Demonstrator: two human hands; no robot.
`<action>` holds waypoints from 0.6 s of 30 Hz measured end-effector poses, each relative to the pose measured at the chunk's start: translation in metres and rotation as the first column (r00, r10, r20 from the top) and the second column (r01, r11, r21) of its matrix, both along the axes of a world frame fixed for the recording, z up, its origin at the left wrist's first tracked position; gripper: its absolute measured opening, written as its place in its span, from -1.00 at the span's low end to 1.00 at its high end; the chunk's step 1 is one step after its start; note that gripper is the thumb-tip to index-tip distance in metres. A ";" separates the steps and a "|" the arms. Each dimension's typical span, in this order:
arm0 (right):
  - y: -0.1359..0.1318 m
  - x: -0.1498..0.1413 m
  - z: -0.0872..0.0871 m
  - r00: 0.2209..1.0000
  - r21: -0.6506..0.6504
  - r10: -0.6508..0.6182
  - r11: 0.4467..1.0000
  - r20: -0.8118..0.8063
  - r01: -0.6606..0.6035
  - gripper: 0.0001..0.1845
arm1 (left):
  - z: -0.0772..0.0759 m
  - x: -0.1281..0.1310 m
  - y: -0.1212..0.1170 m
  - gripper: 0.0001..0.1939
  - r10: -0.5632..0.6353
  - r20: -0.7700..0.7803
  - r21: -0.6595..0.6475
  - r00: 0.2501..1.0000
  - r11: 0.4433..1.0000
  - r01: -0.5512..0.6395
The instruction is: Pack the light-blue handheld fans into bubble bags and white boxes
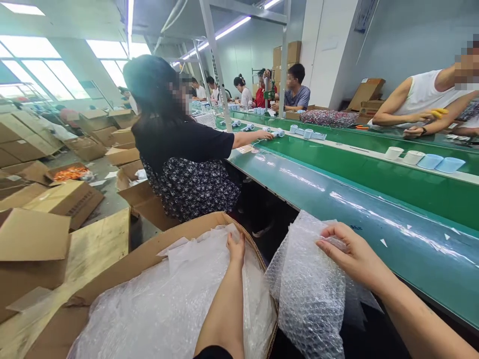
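Note:
My right hand (pixel 346 252) pinches the top edge of a piece of bubble wrap (pixel 312 284) between thumb and fingers. The wrap hangs down beside the green table's near edge. My left hand (pixel 235 247) reaches into a large open cardboard box (pixel 149 247). Its fingers are closed on the edge of a clear plastic sheet (pixel 230 230) at the far end of the pile. Thin translucent plastic sheets (pixel 168 304) fill the box loosely, some with their corners sticking up.
A green conveyor line (pixel 374 174) runs along the right, with white cups (pixel 413 157) and blue cups (pixel 449 165) on it. Close ahead sits a co-worker in black (pixel 183 144), one arm stretched over the line. Cardboard boxes (pixel 63 199) crowd the floor at left.

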State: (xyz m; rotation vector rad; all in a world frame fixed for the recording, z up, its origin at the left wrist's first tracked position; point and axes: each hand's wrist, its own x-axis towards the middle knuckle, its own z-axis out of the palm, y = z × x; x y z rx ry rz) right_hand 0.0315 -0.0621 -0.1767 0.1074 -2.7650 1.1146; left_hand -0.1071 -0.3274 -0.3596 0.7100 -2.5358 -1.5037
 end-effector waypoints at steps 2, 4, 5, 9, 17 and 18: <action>0.000 -0.001 0.001 0.999 -0.007 0.036 0.999 0.000 -0.036 -0.81 | 0.002 0.005 -0.002 -0.62 0.013 0.011 0.027 1.000 1.000 -0.014; 0.003 -0.001 0.005 0.996 -0.003 0.088 0.996 -0.005 -0.088 -0.82 | 0.011 0.014 -0.007 -0.75 0.014 -0.014 0.054 1.000 0.998 -0.013; 0.007 0.000 0.007 0.993 -0.001 0.119 0.993 -0.014 -0.119 -0.82 | 0.019 0.020 -0.011 -0.79 0.007 -0.043 0.068 0.999 0.998 -0.004; 0.031 0.010 0.023 0.968 -0.031 0.249 0.968 -0.039 -0.251 -0.75 | 0.071 0.058 -0.037 -0.76 -0.109 -0.204 0.150 0.973 0.978 0.141; 0.003 0.029 0.074 0.678 -0.424 0.725 0.655 0.118 -0.626 -0.13 | 0.216 0.127 -0.046 -0.69 -0.716 -0.121 0.310 0.688 0.631 0.711; -0.007 0.029 0.080 0.605 -0.421 0.786 0.595 0.127 -0.685 -0.27 | 0.227 0.132 -0.039 -0.71 -0.776 -0.080 0.292 0.626 0.582 0.759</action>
